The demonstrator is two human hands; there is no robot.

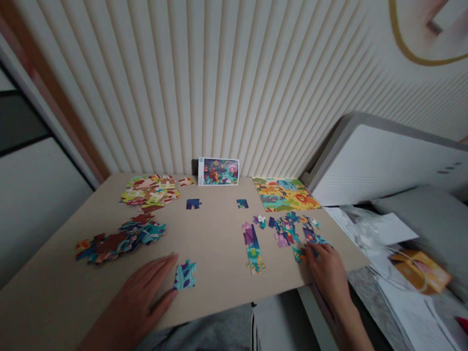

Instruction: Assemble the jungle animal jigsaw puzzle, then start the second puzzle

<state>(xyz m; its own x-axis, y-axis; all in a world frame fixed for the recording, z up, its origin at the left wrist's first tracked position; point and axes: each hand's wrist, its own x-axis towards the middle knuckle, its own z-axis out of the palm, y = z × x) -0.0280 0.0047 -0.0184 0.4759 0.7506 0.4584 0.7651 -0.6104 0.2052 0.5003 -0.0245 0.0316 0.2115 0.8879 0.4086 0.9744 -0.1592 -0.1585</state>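
My left hand [139,300] lies flat on the table with its fingers stretched out and its thumb apart. Just off its fingertips is a teal puzzle piece with purple leaves [185,275]. On the right, my right hand [326,268] has curled fingers among loose puzzle pieces [286,231]; they close on a puzzle piece [299,255], mostly hidden beneath them. A joined strip of puzzle pieces [253,250], purple at the top and yellow at the bottom, lies between the hands. Farther back are two dark blue pieces, one left [193,204] and one right [242,203].
A picture card [219,172] leans against the ribbed wall. Heaps of puzzle pieces, one yellow-red [151,189] and one blue-brown [120,241], lie left. An assembled yellow animal puzzle [287,194] is at back right. Papers [417,315] and a plastic bag [360,226] lie beyond the table's right edge.
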